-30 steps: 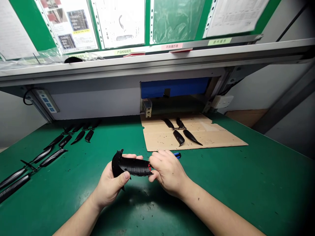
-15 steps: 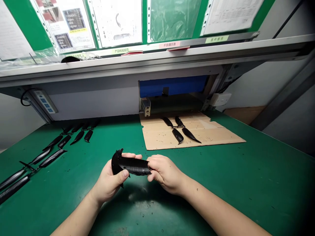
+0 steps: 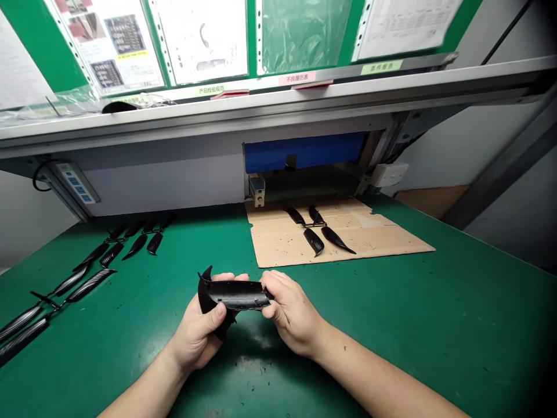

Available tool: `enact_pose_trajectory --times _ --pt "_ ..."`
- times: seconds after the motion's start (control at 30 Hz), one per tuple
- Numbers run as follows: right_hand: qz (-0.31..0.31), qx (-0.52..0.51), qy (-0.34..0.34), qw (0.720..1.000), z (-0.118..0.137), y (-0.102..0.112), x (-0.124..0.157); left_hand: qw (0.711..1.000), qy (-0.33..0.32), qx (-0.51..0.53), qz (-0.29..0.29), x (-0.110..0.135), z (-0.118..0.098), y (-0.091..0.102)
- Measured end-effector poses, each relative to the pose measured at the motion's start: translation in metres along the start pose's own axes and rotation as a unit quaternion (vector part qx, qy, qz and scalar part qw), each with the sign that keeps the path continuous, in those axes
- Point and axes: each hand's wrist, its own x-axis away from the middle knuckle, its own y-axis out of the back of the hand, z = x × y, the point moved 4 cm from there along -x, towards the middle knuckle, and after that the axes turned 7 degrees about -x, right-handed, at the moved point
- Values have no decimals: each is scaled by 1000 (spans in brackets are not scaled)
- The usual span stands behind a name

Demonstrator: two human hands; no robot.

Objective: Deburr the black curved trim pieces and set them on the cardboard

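A black curved plastic part (image 3: 239, 293), shell-like with pointed tips at its left end, is held level above the bench. My left hand (image 3: 202, 328) is closed around its left end, thumb pressed on the near side and fingers behind it. At the other end, my right hand (image 3: 291, 310) pinches the part between thumb and bent fingers. Whether a small tool is also inside the right hand, I cannot tell.
Black blade-shaped parts joined by thin runners (image 3: 89, 284) lie along the left of the green bench (image 3: 374, 325). Another such set (image 3: 314, 233) rests on a cardboard sheet (image 3: 383, 241) before a blue-flapped opening (image 3: 304, 154). A metal shelf edge (image 3: 278, 104) runs overhead.
The black part has turned slightly in my hands, so more of it hangs below at the left. Both hands keep their grip in nearly the same place.
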Motion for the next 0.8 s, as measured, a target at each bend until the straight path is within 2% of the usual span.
enact_pose_trajectory --times 0.17,0.23,0.33,0.5,0.63,0.8 --pt "127 -63 -4 990 -10 5 -2 999 -4 -47 -6 1 -2 3" --pt "143 -101 -22 984 -14 8 -3 999 8 -37 -19 -1 -1 4" --pt "90 -110 -42 989 -18 14 -5 997 38 2 -63 -5 1 4" --pt "-11 -63 -38 997 -17 16 -3 977 102 43 -182 -10 2 4" --pt "-6 8 -27 1000 -15 10 0 958 169 55 -225 -10 5 3" --pt "11 39 -24 999 -7 -10 5 961 156 18 -229 -6 10 5"
